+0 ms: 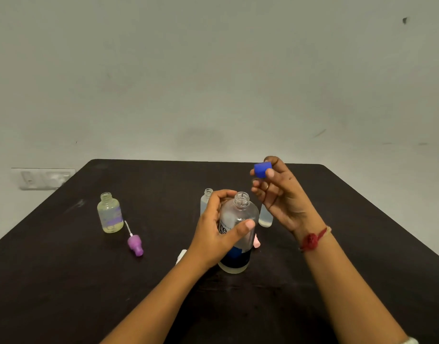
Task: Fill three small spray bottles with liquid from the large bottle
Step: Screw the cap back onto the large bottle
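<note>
The large clear bottle [240, 214] with a blue and black label stands upright on the dark table [64, 281], its neck uncapped. My left hand [217, 234] grips its body. My right hand [280, 194] pinches the blue cap [262, 169] above and to the right of the bottle's mouth. One small open bottle [110, 213] with yellowish liquid stands at the left. A second small bottle [206, 199] shows behind my left hand. A third [265, 218] stands partly hidden behind my right hand.
A purple spray head [134, 243] with its tube lies next to the left small bottle. A white piece [181, 255] and a pink piece [256, 242] lie by the large bottle, mostly hidden. A grey wall with a switch plate [43, 178] is behind the table.
</note>
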